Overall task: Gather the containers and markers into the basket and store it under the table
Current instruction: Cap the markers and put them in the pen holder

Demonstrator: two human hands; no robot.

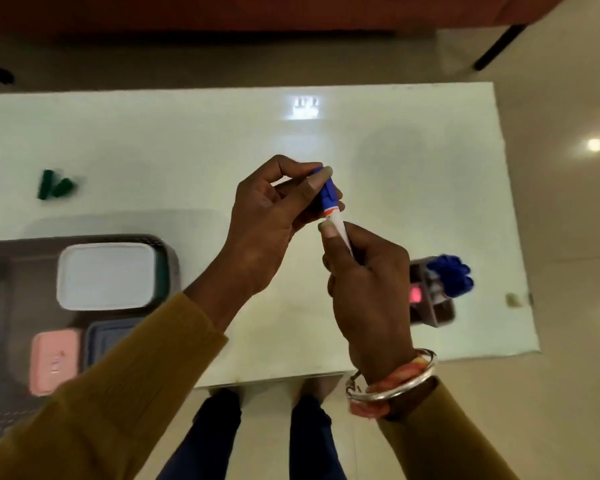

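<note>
Sleeves, mustard knit, ribbed; metal bangle point(394, 389) and pink thread band on the right wrist.

Right hand point(369, 292): grip closed around the white barrel of a marker point(333, 209), held above the counter point(430, 188) at mid-frame.

Left hand point(267, 226): grip pinched narrow on the marker's blue cap, thumb and fingertips at its upper end. Cap and barrel meet at an orange band. Step in hand, by judgement: capping the marker before it is put away. Whether the cap is fully seated cannot be told.

Basket point(167, 251), near left: dark, perforated plastic wall, rounded corners, standing on the counter. Inside it, a white box point(106, 275) with rounded rectangular lid, a pink box point(54, 362) and a blue-grey box point(108, 337), all smooth plastic.

Holder point(430, 299), near right: grey, compartmented, with blue-capped markers point(452, 273) standing in it; blurred.

Green caps or markers point(54, 185), far left, loose on the counter; too blurred to tell which.

Counter: pale, glossy, rectangular.

Next move, by judgement: press the cap home in line with the barrel, then carry the marker left to the basket or right to the holder.
</note>
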